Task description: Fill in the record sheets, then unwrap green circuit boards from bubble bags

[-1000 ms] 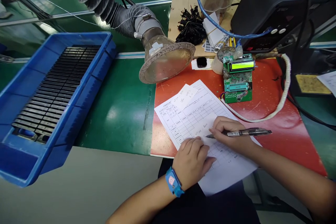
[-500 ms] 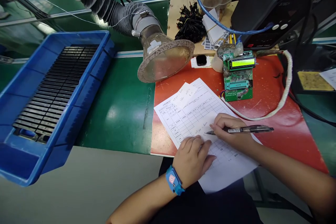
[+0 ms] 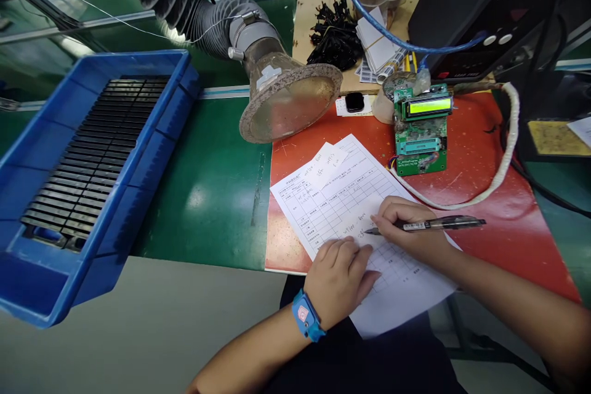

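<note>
Forearm [image 3: 517, 306] slanting in from the lower right, the right hand [image 3: 406, 225] pinches a pen [image 3: 438, 223], its tip beside handwriting [image 3: 361, 235] on a printed form [image 3: 392, 314]. The left hand [image 3: 339, 280] lies loose upon the form, palm down, fingers bent. The form overhangs the near edge of the red-matted surface [image 3: 508, 231]

Head cam — looking fwd + down at form [image 3: 353, 200], fairly near, far top-L corner unclear
</note>
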`<state>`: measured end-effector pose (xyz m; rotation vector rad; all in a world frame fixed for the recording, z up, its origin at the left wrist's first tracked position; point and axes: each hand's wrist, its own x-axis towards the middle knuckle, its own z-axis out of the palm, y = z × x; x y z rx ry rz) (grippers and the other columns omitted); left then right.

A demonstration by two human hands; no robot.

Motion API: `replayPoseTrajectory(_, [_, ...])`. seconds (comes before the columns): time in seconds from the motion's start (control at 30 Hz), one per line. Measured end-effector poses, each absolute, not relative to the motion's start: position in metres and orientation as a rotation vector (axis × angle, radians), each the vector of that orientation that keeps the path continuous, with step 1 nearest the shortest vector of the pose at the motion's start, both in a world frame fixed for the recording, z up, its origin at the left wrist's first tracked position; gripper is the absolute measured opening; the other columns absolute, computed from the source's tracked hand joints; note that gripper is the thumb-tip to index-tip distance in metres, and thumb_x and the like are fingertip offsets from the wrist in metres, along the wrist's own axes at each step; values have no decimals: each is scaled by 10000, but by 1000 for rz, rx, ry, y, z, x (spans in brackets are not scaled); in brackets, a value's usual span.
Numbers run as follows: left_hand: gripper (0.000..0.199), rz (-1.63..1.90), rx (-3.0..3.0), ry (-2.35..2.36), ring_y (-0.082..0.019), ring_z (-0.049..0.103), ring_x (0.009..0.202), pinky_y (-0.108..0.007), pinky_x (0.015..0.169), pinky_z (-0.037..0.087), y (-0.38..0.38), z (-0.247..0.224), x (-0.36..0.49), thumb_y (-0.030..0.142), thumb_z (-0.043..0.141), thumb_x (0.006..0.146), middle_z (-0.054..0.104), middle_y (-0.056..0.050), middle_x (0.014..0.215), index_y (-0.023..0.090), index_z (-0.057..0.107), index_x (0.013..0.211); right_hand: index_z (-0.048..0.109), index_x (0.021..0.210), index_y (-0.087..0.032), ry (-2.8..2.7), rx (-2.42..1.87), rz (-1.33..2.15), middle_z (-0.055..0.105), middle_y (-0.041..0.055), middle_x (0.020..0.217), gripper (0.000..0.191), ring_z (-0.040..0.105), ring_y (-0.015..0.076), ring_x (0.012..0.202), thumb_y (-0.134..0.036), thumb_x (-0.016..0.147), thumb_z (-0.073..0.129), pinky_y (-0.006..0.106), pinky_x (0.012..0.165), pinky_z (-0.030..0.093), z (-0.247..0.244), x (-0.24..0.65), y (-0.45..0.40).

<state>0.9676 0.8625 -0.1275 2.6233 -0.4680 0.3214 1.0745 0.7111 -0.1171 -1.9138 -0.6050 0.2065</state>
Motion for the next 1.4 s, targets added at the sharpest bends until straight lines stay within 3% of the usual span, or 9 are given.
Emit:
replayPoseTrajectory(0.8, [351,327,2658,-476,-186,519,972,-347,851,463,862,-129,967,377,510,834,554,-63,950,168,518,1116,361,511,-171,-462,-1810,211,401,-10,540,353,398,83,514,-225,819,524,260,493,337,-115,1076,707])
replayPoseTrajectory(0.97, [364,311,2678,-490,-190,505,946,-355,837,458,862,-128,967,389,499,838,541,-76,977,167,522,1126,466,560,-173,-251,-1765,254,462,-3,555,333,426,73,463,-321,858,472,239,415,330,-112,1083,691])
replayPoseTrajectory(1.17, [575,225,2720,-497,-204,479,919,-361,799,445,860,-126,968,561,460,802,508,-76,964,197,463,1247,441,489,-175,-464,-1931,192,473,-16,485,331,453,82,491,-226,785,579,245,489,381,-111,1085,690])
replayPoseTrajectory(1.4, [552,209,2752,-486,-199,464,923,-359,817,432,859,-125,968,536,463,812,493,-74,962,198,468,1248,431,497,-178,-499,-1978,147,462,-18,511,312,438,79,497,-188,775,572,246,494,382,-114,1083,694])
